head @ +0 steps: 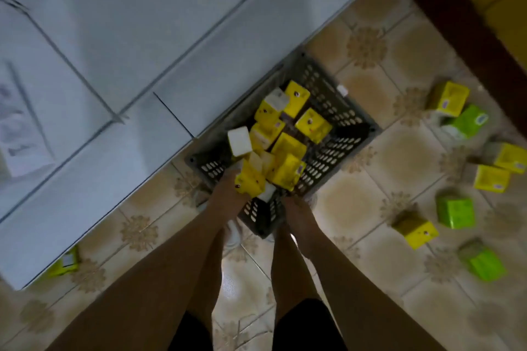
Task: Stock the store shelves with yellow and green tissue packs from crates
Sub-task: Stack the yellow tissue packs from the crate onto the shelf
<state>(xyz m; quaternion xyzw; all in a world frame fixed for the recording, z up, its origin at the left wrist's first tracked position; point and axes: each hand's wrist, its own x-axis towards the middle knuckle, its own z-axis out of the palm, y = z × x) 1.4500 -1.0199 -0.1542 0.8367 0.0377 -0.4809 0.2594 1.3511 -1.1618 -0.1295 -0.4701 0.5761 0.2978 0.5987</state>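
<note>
On the tiled floor (370,157) by the white shelf (142,37), my left hand (228,191) grips a yellow pack (249,179) over the centre-frame crate (336,111); my right hand (296,216), fingers hidden, steadies its rim, and the loose pile could spill.

Grey slotted crate (336,111) – yellow packs (313,125) w/ white ends just beyond the left fingers (228,177). Floor tiles (350,208): beige, brown flower motifs. Lime-green packs (455,212) far right of the right fingers (291,199) – shelf unit (142,23) pale blue-grey.
</note>
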